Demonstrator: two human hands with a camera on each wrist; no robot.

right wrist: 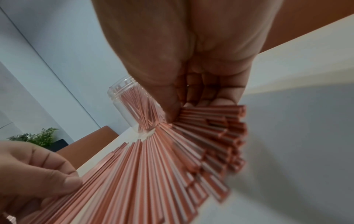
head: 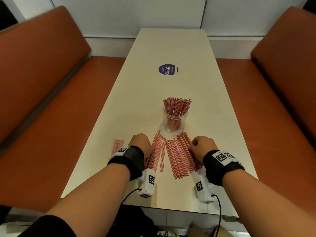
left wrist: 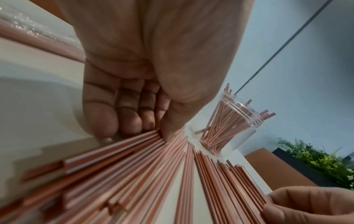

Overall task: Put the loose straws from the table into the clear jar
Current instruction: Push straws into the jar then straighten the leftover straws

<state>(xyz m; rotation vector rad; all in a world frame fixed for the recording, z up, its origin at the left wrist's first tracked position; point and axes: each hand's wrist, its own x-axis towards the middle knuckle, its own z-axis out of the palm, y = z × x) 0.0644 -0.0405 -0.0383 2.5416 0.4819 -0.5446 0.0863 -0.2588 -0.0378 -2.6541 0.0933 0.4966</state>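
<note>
Red-striped loose straws (head: 177, 156) lie fanned just before the clear jar (head: 174, 121); left hand (head: 141, 144) and right hand (head: 203, 147) curl fingers (left wrist: 101, 121) onto their outer edges.

A café or fast-food dining booth: two orange-brown padded bench seats (head: 51, 86) face each other across a long cream table (head: 153, 48) set against a pale panelled wall (head: 128, 14). A round purple sticker (head: 168, 69) marks the tabletop, drinking straws (head: 176, 156) lie on it, and green artificial plants (left wrist: 325, 160) top a dark divider.
</note>
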